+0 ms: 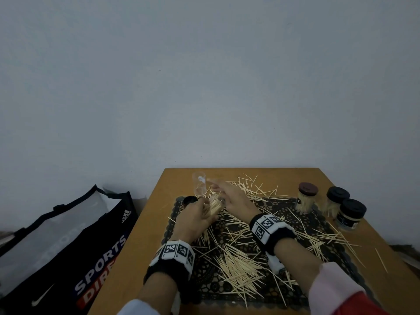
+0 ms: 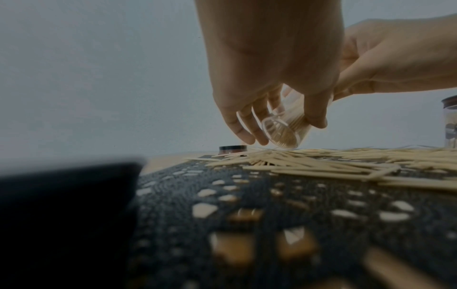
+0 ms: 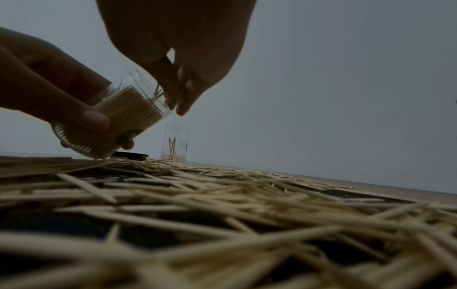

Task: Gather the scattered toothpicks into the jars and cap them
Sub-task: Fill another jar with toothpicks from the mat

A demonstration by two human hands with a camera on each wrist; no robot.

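Observation:
My left hand (image 1: 204, 209) grips a clear jar (image 1: 216, 204) packed with toothpicks, tilted with its mouth toward the right. In the left wrist view the jar's base (image 2: 284, 135) hangs just above the pile. My right hand (image 1: 229, 196) is at the jar's mouth (image 3: 148, 91), its fingertips (image 3: 181, 110) bunched and pinching a few toothpicks. Scattered toothpicks (image 1: 236, 267) cover the black lace mat (image 1: 216, 288). A second clear jar (image 1: 199, 184) stands uncapped at the back left with a few toothpicks inside (image 3: 173, 146). A black lid (image 1: 190, 200) lies beside it.
Three capped jars of toothpicks stand at the right: a brown-lidded one (image 1: 306, 197) and two black-lidded ones (image 1: 336, 201) (image 1: 352, 214). The wooden table (image 1: 136, 258) abuts a plain wall. A dark sports bag (image 1: 68, 246) sits on the floor to the left.

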